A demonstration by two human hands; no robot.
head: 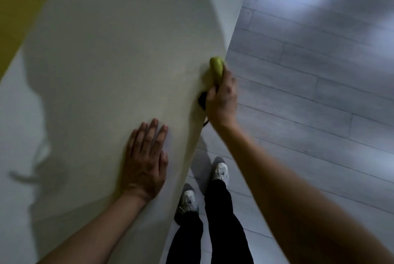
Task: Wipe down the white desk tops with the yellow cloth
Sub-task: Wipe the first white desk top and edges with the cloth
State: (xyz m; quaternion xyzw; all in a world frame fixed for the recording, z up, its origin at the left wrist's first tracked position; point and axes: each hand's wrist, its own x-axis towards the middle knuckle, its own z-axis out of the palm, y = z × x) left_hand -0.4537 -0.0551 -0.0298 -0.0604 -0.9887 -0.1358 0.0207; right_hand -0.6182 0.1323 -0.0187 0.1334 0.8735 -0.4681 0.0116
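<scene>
The white desk top (110,54) fills the left and middle of the head view, with my shadow across it. My right hand (222,97) grips the bunched yellow cloth (216,67) at the desk's right edge, where the cloth touches the surface. A small dark object (202,98) also shows under that hand; what it is cannot be told. My left hand (147,161) rests flat on the desk near its front edge, fingers straight and spread a little.
A yellow panel (19,3) borders the desk at the far left. Grey plank floor (309,72) lies to the right of the desk edge. My legs in dark trousers and pale shoes (220,172) stand beside the desk.
</scene>
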